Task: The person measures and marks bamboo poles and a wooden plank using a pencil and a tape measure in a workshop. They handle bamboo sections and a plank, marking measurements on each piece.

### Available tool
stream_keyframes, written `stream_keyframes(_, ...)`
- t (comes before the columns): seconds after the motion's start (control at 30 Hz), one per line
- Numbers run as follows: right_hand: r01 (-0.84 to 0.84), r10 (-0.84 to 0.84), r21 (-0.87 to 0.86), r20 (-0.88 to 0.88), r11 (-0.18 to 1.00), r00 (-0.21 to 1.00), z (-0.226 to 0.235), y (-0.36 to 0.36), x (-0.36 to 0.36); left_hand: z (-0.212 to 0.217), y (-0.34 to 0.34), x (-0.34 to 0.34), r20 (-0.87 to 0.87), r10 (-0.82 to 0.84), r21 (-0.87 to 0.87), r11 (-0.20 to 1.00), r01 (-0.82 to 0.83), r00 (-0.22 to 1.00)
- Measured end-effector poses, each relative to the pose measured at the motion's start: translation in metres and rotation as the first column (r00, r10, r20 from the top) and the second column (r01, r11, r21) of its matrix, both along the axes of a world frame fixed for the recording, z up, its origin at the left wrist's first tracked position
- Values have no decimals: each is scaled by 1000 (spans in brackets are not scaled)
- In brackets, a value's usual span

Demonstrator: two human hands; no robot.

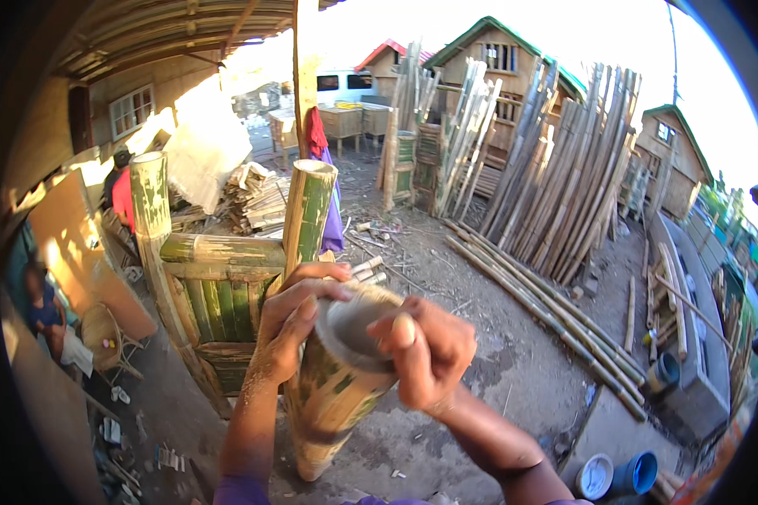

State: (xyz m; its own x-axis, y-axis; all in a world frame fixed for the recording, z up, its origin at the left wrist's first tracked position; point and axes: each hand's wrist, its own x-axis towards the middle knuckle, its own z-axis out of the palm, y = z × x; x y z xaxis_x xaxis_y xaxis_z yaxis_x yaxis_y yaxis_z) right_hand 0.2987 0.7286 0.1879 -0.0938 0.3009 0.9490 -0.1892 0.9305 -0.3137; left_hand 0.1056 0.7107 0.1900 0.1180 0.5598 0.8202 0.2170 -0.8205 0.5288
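Note:
A thick bamboo post [333, 408] stands upright right in front of me, its hollow end facing up. Its skin is mottled green and tan, and the inside of the opening looks grey. My left hand [293, 324] grips the post's rim from the left side, with fingers bent over the edge. On the opposite side my right hand [429, 349] is closed at the rim, thumb up and fingers curled. Whatever is pinched in those fingers is hidden. Joined beside the post is a bamboo panel [219, 299] with green slats, between two more uprights.
Long bamboo poles [556, 316] lie on the ground to the right. Many poles lean upright [581, 168] before small wooden houses [497, 63]. Two buckets [595, 476] stand at lower right. A person in red [123, 200] and a seated person [46, 311] are at left.

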Motion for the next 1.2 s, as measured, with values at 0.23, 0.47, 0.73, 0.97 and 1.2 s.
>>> stream_keyframes(0.23,-710,650,-324,-288,626,704,-5,55,55,25,-7,73,-202,183,-66,978,-200,962)
stream_keyframes(0.47,-491,636,-669,-35,558,771,-24,242,-5,7,25,114,6,294,18,956,-294,956)
stream_keyframes(0.73,-60,410,-660,391,749,824,-50,486,-65,7,52,165,67,479,-22,878,-479,875)
stream_keyframes(0.97,-526,844,-819,-102,229,526,-102,523,-88,-44,67,281,383,911,-156,225,-962,151)
stream_keyframes(1.2,-129,925,-985,60,116,375,-114,583,45,-157,256,506,796,160,-580,473,-663,-583)
